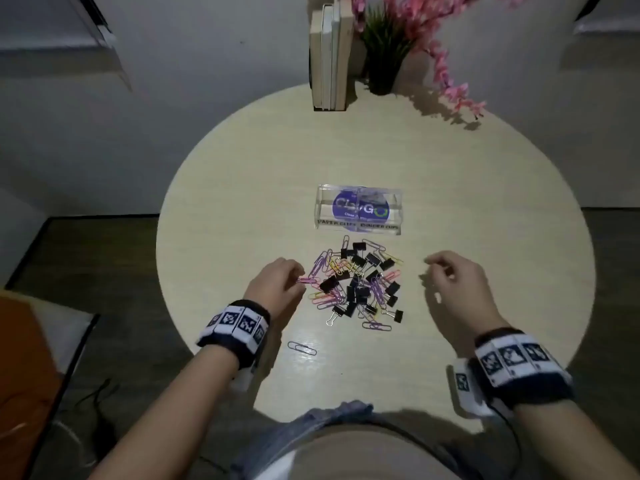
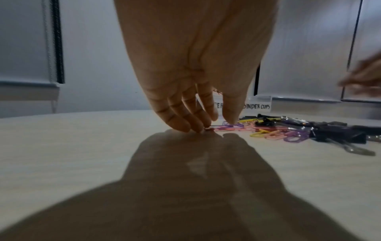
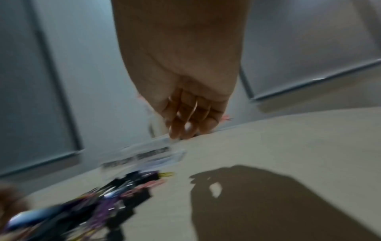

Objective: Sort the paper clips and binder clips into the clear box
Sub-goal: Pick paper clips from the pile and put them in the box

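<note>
Box (image 1: pixel 358 210) sitting unfilled at 12 o'clock; clips (image 1: pixel 356 284) lying piled just below, nothing sorted. Pink clip (image 1: pixel 306 280) being pinched by left hand (image 1: pixel 273 284) at pile's 9 o'clock. Right hand (image 1: pixel 457 285) hanging loosely curled, holding nothing, at 3 o'clock.

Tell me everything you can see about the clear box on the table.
The clear box looks like transparent plastic, a low rectangle lying flat on the round table, just beyond the pile of clips. A divider splits it into two compartments, labelled PAPER CLIPS on the left and BINDER CLIPS on the right. A round purple sticker shows through it. Both compartments look empty. Neither hand touches it.
</note>
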A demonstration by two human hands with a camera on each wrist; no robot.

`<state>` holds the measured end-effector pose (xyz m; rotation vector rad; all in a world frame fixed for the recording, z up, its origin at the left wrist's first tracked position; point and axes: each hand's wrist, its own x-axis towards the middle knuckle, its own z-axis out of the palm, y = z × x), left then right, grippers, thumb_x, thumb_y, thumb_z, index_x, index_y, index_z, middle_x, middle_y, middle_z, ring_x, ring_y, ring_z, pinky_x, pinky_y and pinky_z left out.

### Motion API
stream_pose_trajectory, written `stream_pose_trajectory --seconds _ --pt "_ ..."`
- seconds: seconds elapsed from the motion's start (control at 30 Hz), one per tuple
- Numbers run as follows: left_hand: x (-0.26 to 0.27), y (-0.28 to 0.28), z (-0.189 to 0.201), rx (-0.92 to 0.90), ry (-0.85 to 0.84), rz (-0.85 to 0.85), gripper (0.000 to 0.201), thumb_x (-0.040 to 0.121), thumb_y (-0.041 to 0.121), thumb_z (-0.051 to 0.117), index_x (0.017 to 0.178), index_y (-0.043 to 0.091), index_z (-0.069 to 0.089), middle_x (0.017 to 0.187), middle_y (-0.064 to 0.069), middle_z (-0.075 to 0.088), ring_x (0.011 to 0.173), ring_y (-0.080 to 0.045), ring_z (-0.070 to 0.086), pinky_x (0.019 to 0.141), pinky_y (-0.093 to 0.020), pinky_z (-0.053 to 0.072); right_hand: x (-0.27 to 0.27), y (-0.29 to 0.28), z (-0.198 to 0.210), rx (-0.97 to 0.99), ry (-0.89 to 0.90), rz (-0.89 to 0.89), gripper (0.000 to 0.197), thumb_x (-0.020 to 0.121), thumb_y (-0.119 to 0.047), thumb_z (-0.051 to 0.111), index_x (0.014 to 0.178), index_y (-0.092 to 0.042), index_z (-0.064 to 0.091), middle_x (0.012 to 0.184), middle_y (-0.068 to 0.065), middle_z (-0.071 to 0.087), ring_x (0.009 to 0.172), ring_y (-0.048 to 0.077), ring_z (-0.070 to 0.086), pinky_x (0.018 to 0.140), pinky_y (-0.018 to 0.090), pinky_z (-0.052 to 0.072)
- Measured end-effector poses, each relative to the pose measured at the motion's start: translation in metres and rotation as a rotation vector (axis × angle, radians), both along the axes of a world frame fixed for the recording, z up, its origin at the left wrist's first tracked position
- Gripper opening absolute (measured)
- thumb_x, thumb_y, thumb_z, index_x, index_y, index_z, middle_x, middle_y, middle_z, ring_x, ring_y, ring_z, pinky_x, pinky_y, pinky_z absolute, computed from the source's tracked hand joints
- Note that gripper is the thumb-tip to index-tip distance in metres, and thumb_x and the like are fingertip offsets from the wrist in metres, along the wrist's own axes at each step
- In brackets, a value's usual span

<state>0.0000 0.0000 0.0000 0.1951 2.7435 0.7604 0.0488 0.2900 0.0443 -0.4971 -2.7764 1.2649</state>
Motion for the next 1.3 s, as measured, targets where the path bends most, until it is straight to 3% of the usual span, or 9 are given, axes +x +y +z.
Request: stream_pose_trajectory --seconds 0.07,0.17,0.43,0.53,0.63,0.83,0.97,1.1,1.3 --pt "-0.006 0.007 -0.002 -0.062 0.008 -0.038 0.026 0.084 0.030 0.061 0.107 0.019 0.058 0.106 -0.003 0.057 0.101 -0.020 0.053 0.086 -0.036 0.047 -0.028 -0.027 0.000 0.144 -0.068 0.263 0.021 0.095 -0.014 0.049 0.104 -0.020 0.068 0.101 -0.001 0.071 0.092 0.015 0.067 0.087 0.038 0.056" --pt "-0.012 0.012 -0.003 -0.123 0.014 -0.078 0.019 0.085 0.028 0.061 0.100 0.016 0.061 0.106 -0.006 0.056 0.103 -0.024 0.051 0.084 -0.038 0.046 -0.070 -0.065 0.000 0.378 -0.082 0.593 0.024 0.095 -0.010 0.052 0.112 -0.016 0.067 0.115 0.004 0.070 0.104 0.021 0.065 0.096 0.036 0.051" --pt "-0.017 -0.003 -0.002 -0.009 -0.046 -0.030 0.004 0.087 0.014 0.058 0.088 0.011 0.060 0.096 -0.009 0.069 0.092 -0.028 0.060 0.079 -0.037 0.046 -0.120 -0.098 -0.009 0.960 -0.116 1.009 0.025 0.086 -0.014 0.064 0.111 -0.013 0.066 0.114 0.004 0.065 0.096 0.026 0.066 0.075 0.036 0.055" --pt "-0.018 -0.007 -0.003 0.028 -0.120 -0.014 0.014 0.091 0.013 0.052 0.099 0.006 0.060 0.103 -0.012 0.067 0.097 -0.028 0.059 0.081 -0.032 0.042 -0.124 -0.094 -0.020 0.957 -0.126 1.008 0.025 0.088 -0.011 0.061 0.113 -0.011 0.063 0.113 0.007 0.065 0.098 0.028 0.065 0.079 0.039 0.056" --pt "-0.023 -0.005 -0.003 0.185 -0.268 0.131 0.016 0.095 0.016 0.040 0.094 0.008 0.054 0.110 -0.013 0.064 0.104 -0.028 0.057 0.085 -0.031 0.039 -0.124 -0.089 -0.025 0.845 -0.161 0.956 0.021 0.091 -0.006 0.053 0.110 -0.008 0.062 0.112 0.011 0.065 0.101 0.031 0.063 0.080 0.040 0.051" --pt "-0.036 0.021 -0.001 0.227 -0.262 0.320 0.028 0.091 0.032 0.038 0.081 0.009 0.050 0.090 -0.011 0.057 0.090 -0.032 0.054 0.075 -0.035 0.037 -0.117 -0.081 -0.033 0.666 -0.298 0.831 0.010 0.090 -0.006 0.051 0.092 -0.011 0.059 0.109 0.011 0.062 0.096 0.030 0.062 0.075 0.038 0.049" --pt "-0.036 0.033 -0.006 0.033 -0.163 0.224 0.033 0.081 0.040 0.059 0.100 0.015 0.053 0.094 -0.006 0.064 0.088 -0.029 0.060 0.078 -0.036 0.046 -0.111 -0.079 -0.034 0.589 -0.335 0.756 0.010 0.090 -0.011 0.049 0.091 -0.011 0.059 0.106 0.011 0.064 0.096 0.031 0.062 0.075 0.038 0.048" --pt "-0.040 0.039 -0.007 -0.061 -0.128 0.121 0.028 0.085 0.033 0.058 0.101 0.010 0.057 0.103 -0.013 0.068 0.095 -0.034 0.061 0.080 -0.040 0.048 -0.103 -0.078 -0.036 0.464 -0.404 0.613 0.018 0.086 -0.008 0.056 0.103 -0.010 0.062 0.110 0.008 0.066 0.101 0.030 0.061 0.084 0.038 0.048" --pt "-0.044 0.049 0.004 -0.131 -0.163 0.006 0.021 0.091 0.025 0.051 0.100 0.008 0.056 0.106 -0.015 0.066 0.095 -0.033 0.060 0.083 -0.041 0.049 -0.093 -0.086 -0.040 0.529 -0.396 0.515 0.018 0.088 -0.005 0.052 0.099 -0.006 0.065 0.105 0.011 0.066 0.098 0.033 0.064 0.077 0.036 0.047"
